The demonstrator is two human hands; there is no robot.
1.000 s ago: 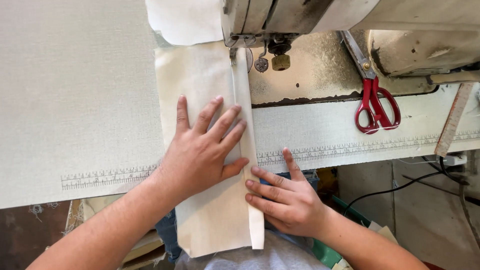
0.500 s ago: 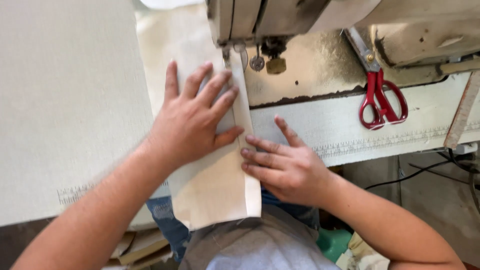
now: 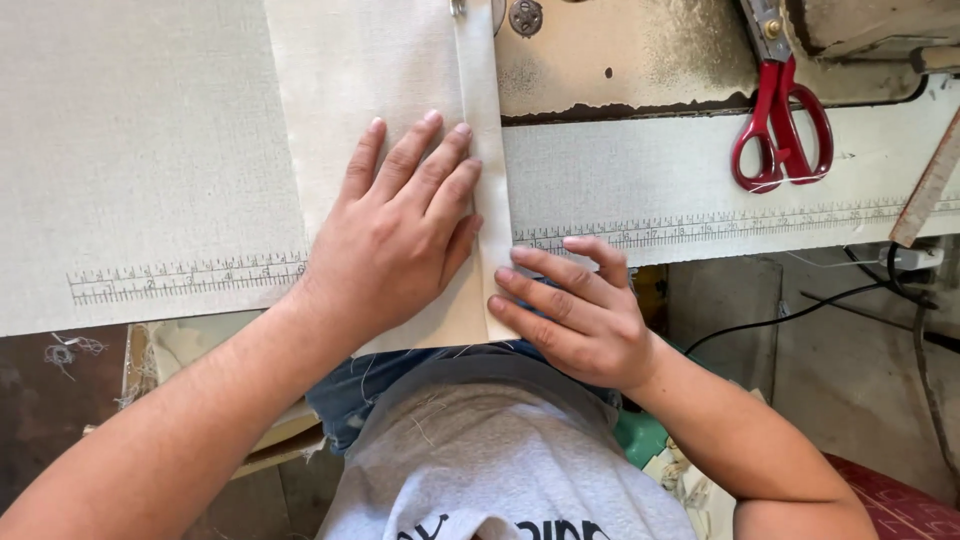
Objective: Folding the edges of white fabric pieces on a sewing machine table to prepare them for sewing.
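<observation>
A strip of cream fabric point(image 3: 370, 80) lies on the sewing table point(image 3: 150, 150), its folded right edge running up toward the machine's needle area at the top of the head view. My left hand point(image 3: 400, 230) presses flat on the fabric, fingers spread and pointing up. My right hand point(image 3: 570, 315) rests at the table's front edge with its fingertips touching the folded hem near the fabric's lower end. Neither hand grips anything.
Red-handled scissors point(image 3: 780, 130) lie on the machine bed point(image 3: 620, 60) at the upper right. A printed ruler strip point(image 3: 190, 277) runs along the table's front edge. A wooden stick point(image 3: 930, 185) leans at the far right. Black cables point(image 3: 800, 300) hang below the table.
The view has moved closer and lower, so the machine head is mostly out of frame. Both hands stay pressed on the fabric, which has moved further toward the machine.
</observation>
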